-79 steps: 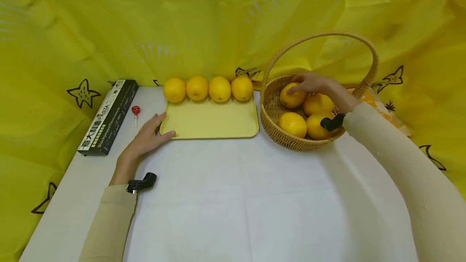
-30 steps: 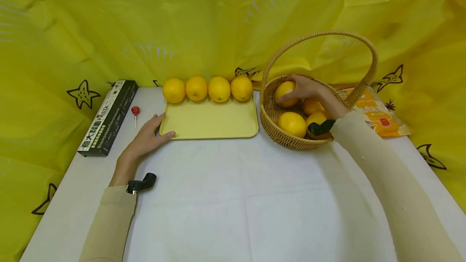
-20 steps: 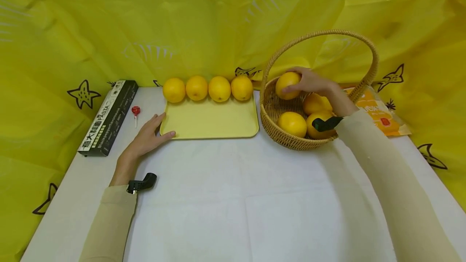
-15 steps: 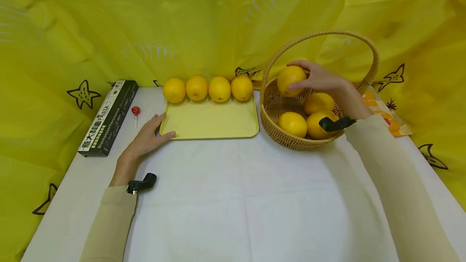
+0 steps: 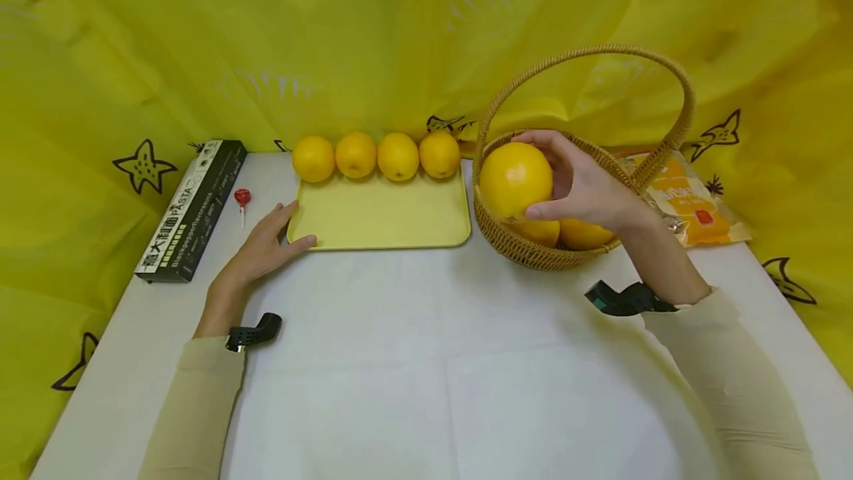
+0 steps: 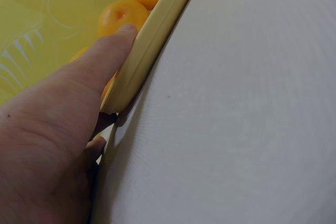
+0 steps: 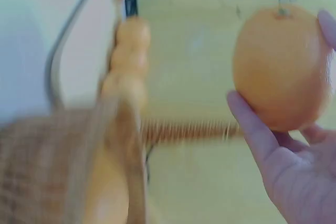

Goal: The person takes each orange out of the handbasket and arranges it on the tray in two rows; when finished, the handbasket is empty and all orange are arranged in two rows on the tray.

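Observation:
My right hand (image 5: 589, 187) grips an orange (image 5: 516, 180), fingers over its top and thumb at its lower side, raised above the near-left rim of the wicker basket (image 5: 553, 254). In the right wrist view the orange (image 7: 281, 69) shows its stem end. More oranges (image 5: 586, 234) lie in the basket, partly hidden behind the held one. At the left, my left hand (image 5: 266, 241) rests on the near-left corner of the yellow tray (image 5: 383, 217), thumb on the front rim and fingers along the left side. A row of several oranges (image 5: 397, 156) lines the tray's back edge.
A black pasta box (image 5: 193, 210) and a red lollipop (image 5: 243, 197) lie left of the tray. The basket's tall handle (image 5: 616, 48) arches over its opening. An orange-and-white packet (image 5: 693, 202) lies behind and right of the basket. A yellow patterned cloth (image 5: 366, 43) hangs behind.
The right hand has taken hold of an orange in the basket, lifted it out and brought it nearer over the basket's rim. The left hand has stayed at the tray's corner.

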Motion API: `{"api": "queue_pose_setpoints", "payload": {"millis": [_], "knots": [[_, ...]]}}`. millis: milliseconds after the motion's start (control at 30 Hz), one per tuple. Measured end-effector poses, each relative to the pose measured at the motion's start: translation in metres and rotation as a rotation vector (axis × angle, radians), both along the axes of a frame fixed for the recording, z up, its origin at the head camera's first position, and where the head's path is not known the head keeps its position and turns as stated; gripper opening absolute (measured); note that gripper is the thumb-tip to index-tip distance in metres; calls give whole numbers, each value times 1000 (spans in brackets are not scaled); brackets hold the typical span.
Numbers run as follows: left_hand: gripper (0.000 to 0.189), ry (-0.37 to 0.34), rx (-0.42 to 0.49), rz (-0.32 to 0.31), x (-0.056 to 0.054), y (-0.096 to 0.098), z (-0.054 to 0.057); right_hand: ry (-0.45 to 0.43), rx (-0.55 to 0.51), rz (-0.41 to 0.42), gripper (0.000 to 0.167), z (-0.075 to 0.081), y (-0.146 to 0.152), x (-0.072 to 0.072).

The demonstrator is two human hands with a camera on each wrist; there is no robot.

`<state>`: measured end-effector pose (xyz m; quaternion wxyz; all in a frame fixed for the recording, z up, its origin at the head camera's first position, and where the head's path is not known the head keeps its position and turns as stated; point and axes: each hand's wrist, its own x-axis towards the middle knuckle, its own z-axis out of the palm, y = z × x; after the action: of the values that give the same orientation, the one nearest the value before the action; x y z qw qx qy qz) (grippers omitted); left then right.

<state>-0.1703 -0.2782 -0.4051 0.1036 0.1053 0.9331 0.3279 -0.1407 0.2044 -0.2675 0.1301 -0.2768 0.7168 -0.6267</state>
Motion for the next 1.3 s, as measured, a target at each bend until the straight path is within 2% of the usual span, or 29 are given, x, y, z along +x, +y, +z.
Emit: {"api": "queue_pose_setpoints", "payload": {"millis": [133, 300, 400, 533, 633, 800, 933, 1100, 1300], "knots": [[92, -4, 6, 14, 2, -4, 0, 5, -59, 32, 83, -3, -42, 3], [92, -3, -3, 27, 0, -4, 1, -41, -2, 66, 88, -20, -94, -9], [91, 7, -5, 23, -4, -2, 1, -67, 31, 42, 86, -35, -123, -24], [91, 5, 1, 25, -7, 2, -1, -104, 83, -34, 81, -62, -159, -54], [92, -5, -5, 32, -6, 3, -3, -129, 160, -73, 82, -84, -185, -76], [93, 0, 2, 34, -3, 7, -5, -161, 272, -114, 91, -104, -221, -96], [95, 2, 13, 44, 0, 6, -2, -181, 325, -118, 91, -109, -242, -102], [96, 7, 1, 50, 0, 4, 2, -229, 295, -85, 88, -115, -256, -103], [90, 60, 47, 23, -2, 3, -2, -254, 290, -87, 90, -117, -271, -99]]}}
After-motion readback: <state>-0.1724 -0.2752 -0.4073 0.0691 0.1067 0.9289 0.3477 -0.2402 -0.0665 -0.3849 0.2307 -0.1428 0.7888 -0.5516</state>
